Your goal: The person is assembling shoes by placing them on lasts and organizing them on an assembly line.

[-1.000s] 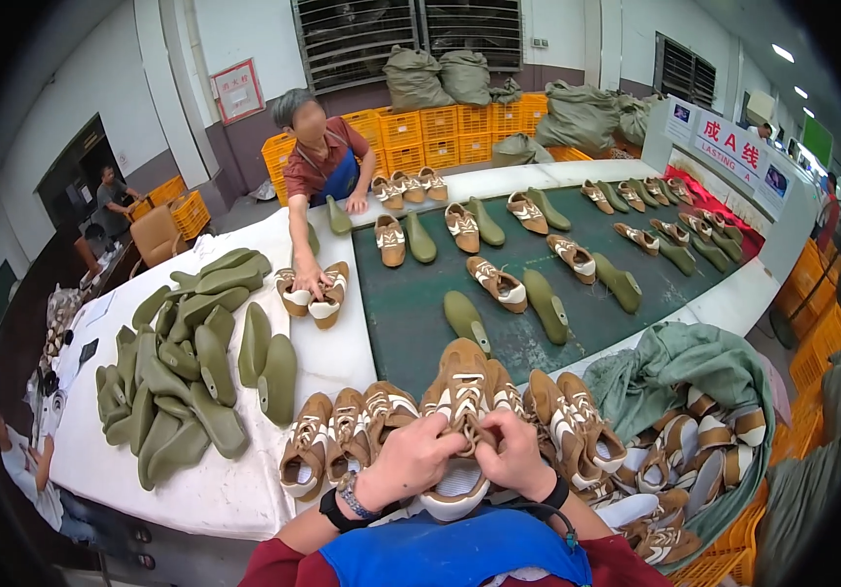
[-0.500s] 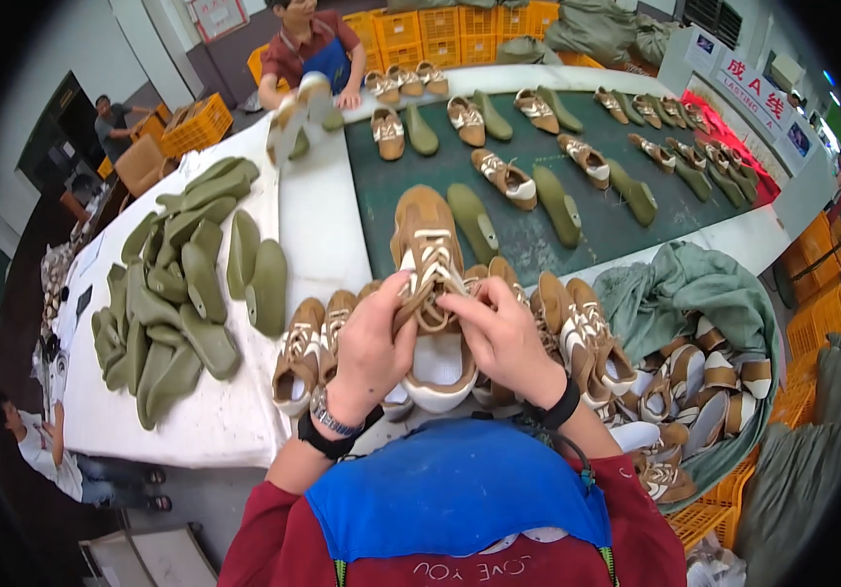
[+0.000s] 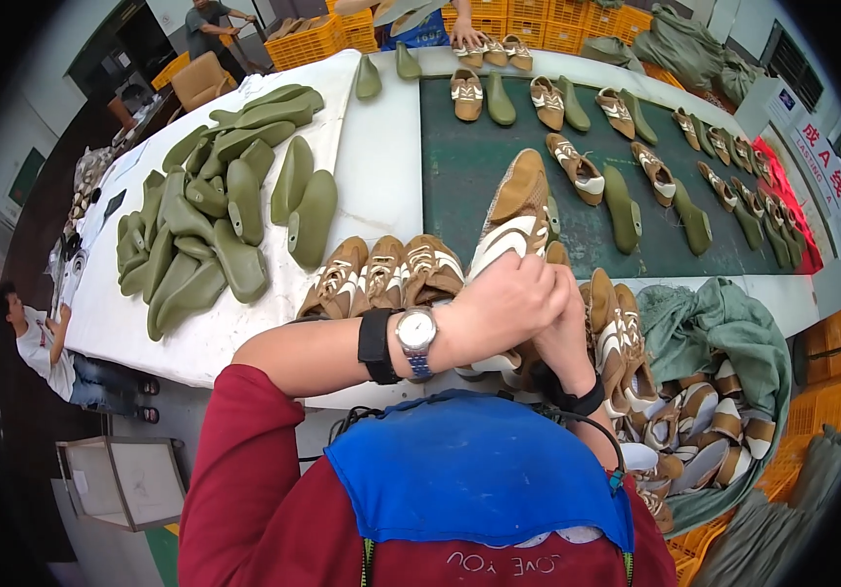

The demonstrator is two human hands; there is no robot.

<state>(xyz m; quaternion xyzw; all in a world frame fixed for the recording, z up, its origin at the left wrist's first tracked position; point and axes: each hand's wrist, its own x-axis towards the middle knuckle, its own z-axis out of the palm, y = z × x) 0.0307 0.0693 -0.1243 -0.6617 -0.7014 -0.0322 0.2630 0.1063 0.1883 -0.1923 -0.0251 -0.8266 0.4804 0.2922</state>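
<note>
Both left hand (image 3: 508,300) and right hand (image 3: 567,331) apparently tight around a brown sneaker (image 3: 516,210), red-lettered white sign (image 3: 824,164) beyond.

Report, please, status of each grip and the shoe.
Left grip and right grip at tilted brown shoe, hold partly hidden. Toe points away. Other shoes close on both sides.

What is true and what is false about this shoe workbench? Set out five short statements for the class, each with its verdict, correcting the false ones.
1. A watch is on the person's left wrist. True.
2. The heap of green lasts lies on the dark green mat. False: it lies on the white table.
3. The left hand and right hand are far apart. False: they meet at a brown-and-white shoe.
4. The green sack holds shoes. True.
5. The apron is blue. True.
</note>
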